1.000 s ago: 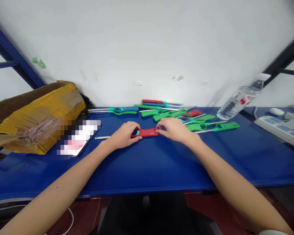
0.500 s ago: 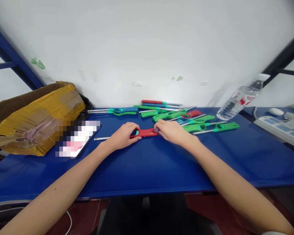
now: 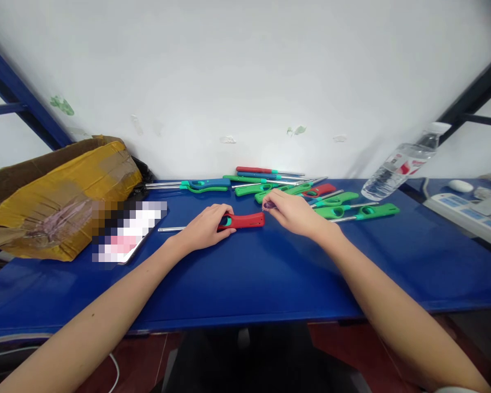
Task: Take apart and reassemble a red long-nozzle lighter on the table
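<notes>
A red long-nosed lighter (image 3: 249, 220) lies on the blue table, its metal tube pointing left. My left hand (image 3: 207, 226) is closed round its trigger end, the thumb along the near side. Just right of the handle's end, my right hand (image 3: 294, 213) is pinched over a small purplish thing (image 3: 269, 204), too hidden by the fingers to name. That hand is apart from the red lighter. Behind it lie several green lighters (image 3: 331, 212), and another red lighter (image 3: 319, 191) among them.
Blue and green lighters (image 3: 207, 185) lie at the back left. On the left are a taped cardboard box (image 3: 73, 191) and a phone (image 3: 133, 245). A water bottle (image 3: 401, 166) leans at the right, near a white power strip (image 3: 466, 215). The wall (image 3: 245, 82) closes the back.
My right hand has moved right, off the end of the red lighter, with the small purplish thing still in its fingers. My left hand has stayed on the lighter.
</notes>
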`<state>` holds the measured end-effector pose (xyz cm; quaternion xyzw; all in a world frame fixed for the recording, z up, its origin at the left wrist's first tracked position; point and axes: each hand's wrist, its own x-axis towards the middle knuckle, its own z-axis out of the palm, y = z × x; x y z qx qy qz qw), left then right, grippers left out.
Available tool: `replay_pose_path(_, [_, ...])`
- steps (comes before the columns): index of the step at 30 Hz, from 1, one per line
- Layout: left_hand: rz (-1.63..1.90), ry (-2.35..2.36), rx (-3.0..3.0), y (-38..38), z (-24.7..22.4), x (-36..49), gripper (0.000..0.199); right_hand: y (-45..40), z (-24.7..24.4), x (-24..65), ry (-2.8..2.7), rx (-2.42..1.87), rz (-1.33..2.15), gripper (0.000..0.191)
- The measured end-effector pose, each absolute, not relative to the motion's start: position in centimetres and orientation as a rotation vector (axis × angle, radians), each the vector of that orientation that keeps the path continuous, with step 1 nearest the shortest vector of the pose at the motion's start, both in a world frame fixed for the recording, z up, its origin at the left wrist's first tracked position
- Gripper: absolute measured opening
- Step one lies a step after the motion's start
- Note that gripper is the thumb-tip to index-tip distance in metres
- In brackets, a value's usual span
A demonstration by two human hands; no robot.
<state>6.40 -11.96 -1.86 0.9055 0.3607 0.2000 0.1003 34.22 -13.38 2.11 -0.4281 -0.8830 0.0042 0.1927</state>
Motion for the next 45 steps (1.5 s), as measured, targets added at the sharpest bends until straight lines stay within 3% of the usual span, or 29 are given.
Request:
replay_pose_path(30, [0.599, 1.003, 2.685, -11.7, -2.0, 6.3, 0.031, -13.7, 1.7, 33.0, -2.688, -1.309, -0.107, 0.012])
replay_pose_path(45, [0.577, 0.981, 2.712, -11.6, -1.9, 6.3, 0.033, -13.3, 1.4, 33.1, -2.607, -1.295, 0.022, 0.013])
